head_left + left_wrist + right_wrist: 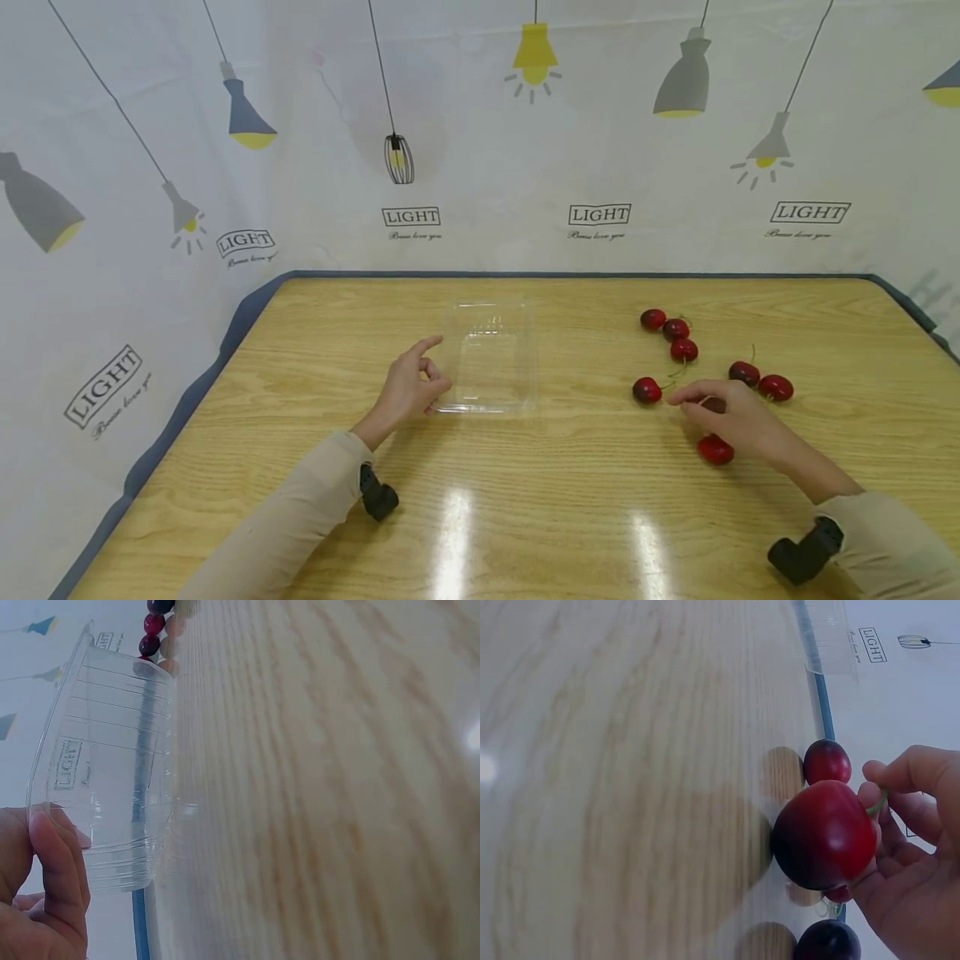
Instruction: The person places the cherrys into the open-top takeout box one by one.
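My left hand (pixel 408 385) is at the left side of a clear plastic container (pixel 531 358). In the left wrist view, the thumb and fingers pinch the container's rim (pixel 46 742). My right hand (pixel 738 421) is low over the cherries, its thumb and index tips close together beside the stem of a dark red cherry (pixel 647 390). Another cherry (pixel 716 450) lies just under the thumb side; it looms large in the right wrist view, its green stem (pixel 878 804) rising against the fingers. I cannot tell whether the fingertips grip a stem.
Two cherries (pixel 776 387) sit beyond the right hand, and three more (pixel 676 329) lie in a row farther back. The wooden table (pixel 540 500) ends at a wall covering (pixel 495 167) printed with lamps. A wrist camera (pixel 806 550) is strapped to each forearm.
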Tool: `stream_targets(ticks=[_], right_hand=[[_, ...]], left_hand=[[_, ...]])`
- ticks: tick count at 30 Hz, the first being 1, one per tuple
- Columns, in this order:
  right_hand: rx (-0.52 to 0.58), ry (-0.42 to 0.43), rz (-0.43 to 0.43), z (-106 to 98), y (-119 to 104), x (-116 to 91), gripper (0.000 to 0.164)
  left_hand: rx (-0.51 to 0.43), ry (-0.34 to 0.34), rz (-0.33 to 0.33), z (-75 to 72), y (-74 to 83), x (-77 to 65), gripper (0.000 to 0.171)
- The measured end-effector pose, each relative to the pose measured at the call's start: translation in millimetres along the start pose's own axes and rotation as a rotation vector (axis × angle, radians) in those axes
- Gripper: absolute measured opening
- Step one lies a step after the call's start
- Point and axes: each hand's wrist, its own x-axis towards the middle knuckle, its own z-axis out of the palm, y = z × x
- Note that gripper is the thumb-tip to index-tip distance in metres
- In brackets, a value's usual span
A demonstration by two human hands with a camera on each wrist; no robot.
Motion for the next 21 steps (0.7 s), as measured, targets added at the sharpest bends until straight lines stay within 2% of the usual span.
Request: stream_targets(ticks=[4, 13, 19, 21], right_hand=[[0.065, -0.018, 0.042, -3, -1, -1, 0.022], [0.170, -0.026, 0.086, -5, -2, -3, 0.026], [0.199, -0.025, 0.108, -6, -4, -3, 0.029], [0.204, -0.025, 0.114, -6, -5, -3, 0.030]], left_hand=[[0.025, -0.006, -0.037, 0.4, -0.4, 1.6, 0.064], [0.037, -0.006, -0.045, 1.2, -1.5, 2.0, 0.065], [0.030, -0.010, -0.039, 1.0, -2.2, 2.1, 0.064], [0.032, -0.015, -0.046, -0.8, 11.1, -3.6, 0.063]])
